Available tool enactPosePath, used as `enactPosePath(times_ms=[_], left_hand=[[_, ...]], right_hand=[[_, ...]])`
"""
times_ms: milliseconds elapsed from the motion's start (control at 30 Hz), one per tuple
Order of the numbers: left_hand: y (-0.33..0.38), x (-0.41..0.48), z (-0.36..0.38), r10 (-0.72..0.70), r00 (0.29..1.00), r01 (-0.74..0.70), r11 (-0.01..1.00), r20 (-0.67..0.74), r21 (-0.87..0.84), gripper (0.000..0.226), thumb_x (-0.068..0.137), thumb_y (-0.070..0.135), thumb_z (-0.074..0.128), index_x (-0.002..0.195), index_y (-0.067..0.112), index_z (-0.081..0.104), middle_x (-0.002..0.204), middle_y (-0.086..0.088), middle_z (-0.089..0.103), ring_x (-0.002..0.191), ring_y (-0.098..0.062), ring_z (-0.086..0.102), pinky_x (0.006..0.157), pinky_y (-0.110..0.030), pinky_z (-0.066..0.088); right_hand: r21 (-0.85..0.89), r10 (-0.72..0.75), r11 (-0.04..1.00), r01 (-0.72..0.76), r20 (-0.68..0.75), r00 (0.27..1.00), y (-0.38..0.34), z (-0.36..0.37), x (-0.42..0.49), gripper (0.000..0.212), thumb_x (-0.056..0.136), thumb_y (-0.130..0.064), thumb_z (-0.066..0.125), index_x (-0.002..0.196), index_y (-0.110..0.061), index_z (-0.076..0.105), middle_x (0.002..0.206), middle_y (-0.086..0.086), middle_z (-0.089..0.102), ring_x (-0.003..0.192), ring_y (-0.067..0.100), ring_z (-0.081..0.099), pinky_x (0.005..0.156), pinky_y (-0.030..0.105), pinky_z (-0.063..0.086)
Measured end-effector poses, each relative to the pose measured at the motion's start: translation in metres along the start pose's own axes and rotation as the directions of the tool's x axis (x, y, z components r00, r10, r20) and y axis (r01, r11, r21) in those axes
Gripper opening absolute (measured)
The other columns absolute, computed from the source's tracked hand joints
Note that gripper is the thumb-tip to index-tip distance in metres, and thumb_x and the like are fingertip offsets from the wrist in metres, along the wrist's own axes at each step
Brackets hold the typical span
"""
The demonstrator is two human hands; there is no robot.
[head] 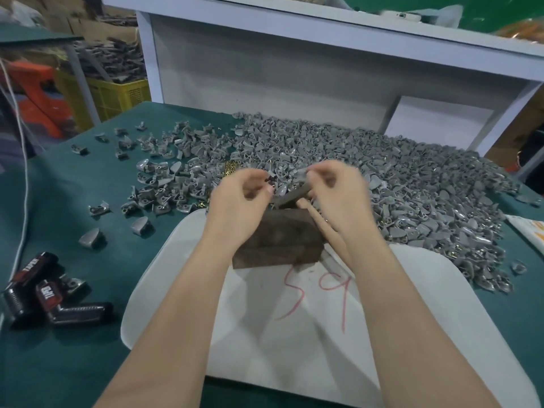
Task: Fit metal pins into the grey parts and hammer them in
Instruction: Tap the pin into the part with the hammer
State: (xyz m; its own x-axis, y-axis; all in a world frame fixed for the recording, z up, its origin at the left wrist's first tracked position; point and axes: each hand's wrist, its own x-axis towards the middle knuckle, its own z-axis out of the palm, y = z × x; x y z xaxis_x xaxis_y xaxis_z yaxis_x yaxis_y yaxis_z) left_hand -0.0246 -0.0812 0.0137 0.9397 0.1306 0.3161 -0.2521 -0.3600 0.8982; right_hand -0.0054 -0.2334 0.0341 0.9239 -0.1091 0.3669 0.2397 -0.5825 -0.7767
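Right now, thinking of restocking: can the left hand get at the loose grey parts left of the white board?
Probably yes: the grey parts lie in the open beside the left hand, though its fingers pinch a small dark piece.

A single wide-angle camera worn on the head looks forward and down from close above the green counter [88,201], forearms running up from the bottom edge to the left hand [235,198] and right hand [338,195] at mid-frame, a white shelf unit [265,69] closing the far side.
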Motion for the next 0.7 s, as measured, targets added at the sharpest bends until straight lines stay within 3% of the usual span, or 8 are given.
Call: enactPosePath(times_ms=[67, 167, 233, 300, 333, 400, 567, 700], left_hand=[[-0.001, 0.004, -0.007, -0.064, 0.973, 0.04, 0.993, -0.22, -0.113, 0.021, 0.092, 0.012, 0.057, 0.111, 0.016, 0.065, 0.099, 0.009, 0.065, 0.094, -0.005, 0.06, 0.082, -0.01, 0.043], [-0.003, 0.007, -0.017, -0.304, 0.866, 0.133, 0.905, -0.397, -0.404, 0.021, 0.093, 0.009, 0.051, 0.104, 0.023, 0.06, 0.101, 0.01, 0.061, 0.092, -0.003, 0.057, 0.08, -0.017, 0.043], [-0.004, 0.009, -0.02, -0.426, 0.814, 0.163, 0.82, -0.395, -0.548, 0.022, 0.093, 0.007, 0.047, 0.103, 0.023, 0.058, 0.097, 0.01, 0.058, 0.084, -0.002, 0.054, 0.078, -0.019, 0.043], [-0.004, 0.009, -0.021, -0.477, 0.791, 0.166, 0.77, -0.382, -0.617, 0.022, 0.093, 0.006, 0.044, 0.102, 0.022, 0.056, 0.095, 0.009, 0.056, 0.081, -0.003, 0.052, 0.078, -0.021, 0.042], [-0.003, 0.009, -0.021, -0.487, 0.785, 0.167, 0.762, -0.384, -0.625, 0.022, 0.093, 0.006, 0.043, 0.102, 0.022, 0.055, 0.096, 0.008, 0.056, 0.081, -0.003, 0.052, 0.079, -0.022, 0.042], [-0.003, 0.009, -0.022, -0.498, 0.772, 0.165, 0.758, -0.395, -0.632, 0.022, 0.093, 0.006, 0.042, 0.1, 0.023, 0.055, 0.098, 0.006, 0.055, 0.085, -0.005, 0.052, 0.082, -0.025, 0.042], [-0.001, 0.009, -0.022, -0.525, 0.752, 0.154, 0.728, -0.399, -0.668, 0.023, 0.092, 0.004, 0.042, 0.094, 0.024, 0.054, 0.104, 0.001, 0.054, 0.086, -0.008, 0.051, 0.081, -0.026, 0.04], [-0.001, 0.009, -0.023, -0.538, 0.746, 0.152, 0.71, -0.391, -0.687, 0.022, 0.093, 0.005, 0.043, 0.097, 0.023, 0.055, 0.111, -0.002, 0.054, 0.092, -0.01, 0.05, 0.086, -0.027, 0.042]], right_hand=[[-0.068, 0.111, 0.989, -0.128, -0.214, 0.97, 0.004, -0.012, 0.02, 0.024, 0.092, -0.019, 0.058, 0.115, -0.022, 0.06, 0.116, 0.0, 0.064, 0.094, 0.008, 0.06, 0.083, 0.016, 0.047], [-0.377, 0.285, 0.873, -0.31, -0.121, 0.951, 0.009, -0.013, 0.03, 0.06, 0.093, -0.027, 0.056, 0.146, -0.029, 0.029, 0.15, 0.014, 0.029, 0.136, 0.033, 0.031, 0.113, 0.048, 0.026], [-0.416, 0.2, 0.89, -0.185, -0.008, 0.98, 0.005, 0.004, 0.023, 0.056, 0.093, -0.025, 0.055, 0.144, -0.029, 0.033, 0.151, 0.014, 0.028, 0.134, 0.032, 0.034, 0.112, 0.041, 0.028], [-0.372, 0.061, 0.928, -0.003, 0.143, 0.988, -0.004, 0.023, 0.016, 0.038, 0.093, -0.022, 0.056, 0.131, -0.024, 0.053, 0.135, 0.005, 0.053, 0.1, 0.015, 0.058, 0.09, 0.021, 0.044], [-0.38, 0.024, 0.923, 0.064, 0.222, 0.975, -0.009, 0.033, 0.015, 0.029, 0.093, -0.022, 0.057, 0.121, -0.023, 0.062, 0.123, 0.001, 0.062, 0.089, 0.011, 0.059, 0.085, 0.02, 0.045], [-0.425, 0.012, 0.894, 0.144, 0.344, 0.939, -0.014, 0.053, 0.018, 0.02, 0.092, -0.021, 0.057, 0.108, -0.025, 0.068, 0.112, -0.002, 0.067, 0.095, 0.015, 0.06, 0.093, 0.032, 0.048], [-0.57, 0.094, 0.774, 0.275, 0.533, 0.841, -0.02, 0.092, 0.035, 0.032, 0.091, -0.02, 0.059, 0.116, -0.039, 0.063, 0.134, 0.0, 0.054, 0.128, 0.03, 0.042, 0.108, 0.051, 0.031], [-0.672, 0.177, 0.709, 0.213, 0.462, 0.869, -0.011, 0.096, 0.05, 0.024, 0.089, -0.022, 0.06, 0.112, -0.026, 0.066, 0.128, 0.004, 0.054, 0.122, 0.032, 0.043, 0.104, 0.053, 0.029]])
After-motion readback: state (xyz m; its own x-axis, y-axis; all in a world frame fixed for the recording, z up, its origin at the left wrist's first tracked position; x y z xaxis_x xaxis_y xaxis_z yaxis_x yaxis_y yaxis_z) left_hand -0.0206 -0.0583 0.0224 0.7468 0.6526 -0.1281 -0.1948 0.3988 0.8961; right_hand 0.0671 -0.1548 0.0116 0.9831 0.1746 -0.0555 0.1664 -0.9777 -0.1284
